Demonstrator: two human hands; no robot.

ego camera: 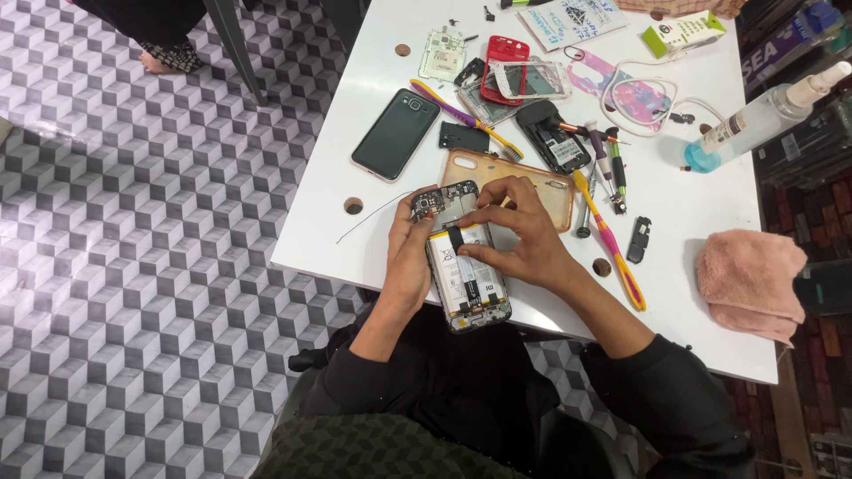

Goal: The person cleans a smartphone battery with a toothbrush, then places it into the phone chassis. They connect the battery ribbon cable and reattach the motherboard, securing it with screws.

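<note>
— Opened phone (463, 266), back cover off: where is it?
— At the table's (355, 239) near edge, six o'clock from the tan phone case (550, 191).
— And the hands?
— Left hand (410, 257) is closed around the phone's left side. Right hand (519, 232) has fingertips pressed on its upper board.
— Nearby?
— A dark smartphone (396, 133) at eleven o'clock, a pink cloth (753, 282) at three.

A phone repair workshop is showing here. Dismantled black and red phones (504, 68), small screwdrivers (606, 155) and a clear spray bottle (754, 121) are lying on a white table (328, 222).
</note>
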